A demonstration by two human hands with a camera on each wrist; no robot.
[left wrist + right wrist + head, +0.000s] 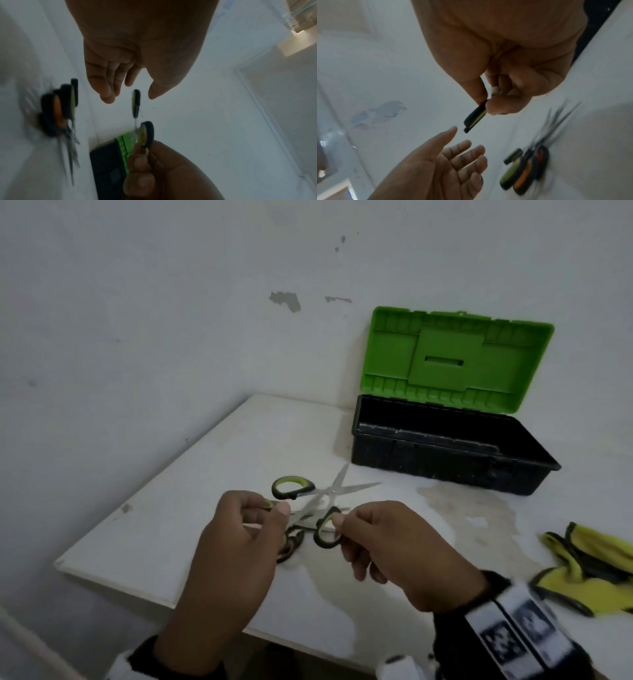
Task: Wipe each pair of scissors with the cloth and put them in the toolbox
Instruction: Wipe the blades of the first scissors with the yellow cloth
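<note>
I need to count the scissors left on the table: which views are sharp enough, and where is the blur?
Head view: dim but fairly sharp on the toolbox; the left hand hides part of the pile. Left wrist view: the scissors on the table are motion-smeared. Right wrist view: the same pile is smeared; no sure count.

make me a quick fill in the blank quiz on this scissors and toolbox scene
1. The toolbox stands open, with a ___ lid.
2. The right hand pinches the raised scissors by one ___.
3. The yellow cloth lies on the table to the person's ___.
Missing words: green; handle; right.
</note>
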